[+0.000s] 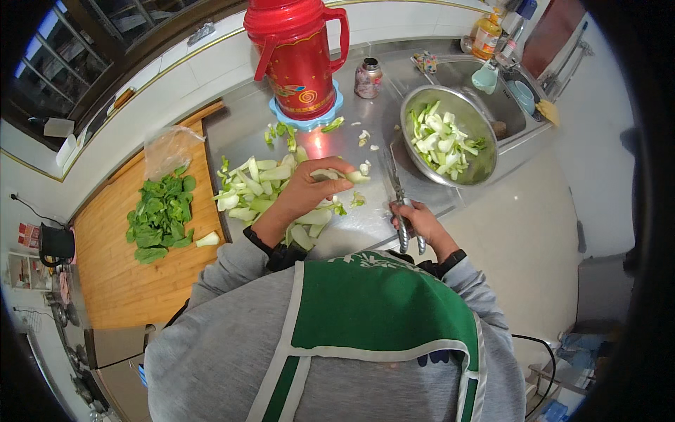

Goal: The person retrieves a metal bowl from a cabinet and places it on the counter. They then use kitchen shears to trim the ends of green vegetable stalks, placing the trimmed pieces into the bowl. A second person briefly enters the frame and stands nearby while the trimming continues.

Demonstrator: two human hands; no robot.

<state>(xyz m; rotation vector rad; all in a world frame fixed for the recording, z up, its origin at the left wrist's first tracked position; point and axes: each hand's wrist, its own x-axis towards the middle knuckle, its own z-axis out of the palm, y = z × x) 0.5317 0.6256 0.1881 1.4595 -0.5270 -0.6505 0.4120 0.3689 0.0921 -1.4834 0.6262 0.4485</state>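
My left hand (311, 187) holds pale leafy-vegetable stalk pieces (358, 178) between thumb and fingers, above the steel counter. Under and beside it lies a heap of white-green stalks (253, 184). My right hand (419, 219) grips the metal handles of kitchen scissors (398, 192), whose blades point away from me, towards the counter's back. To the right of the blades, a steel bowl (488, 169) holds cut stalk pieces (442, 140). Small scraps (364, 138) lie between my left hand and the bowl. Green leaves (161, 211) are piled on the bamboo board at the left.
The bamboo board (116, 285) borders the steel counter. A red thermos flask (300, 63) stands on a blue mat (337, 105) at the back, beside an uncapped small bottle (368, 79). The sink (514, 121) lies beyond the bowl. A clear plastic bag (169, 150) rests on the board.
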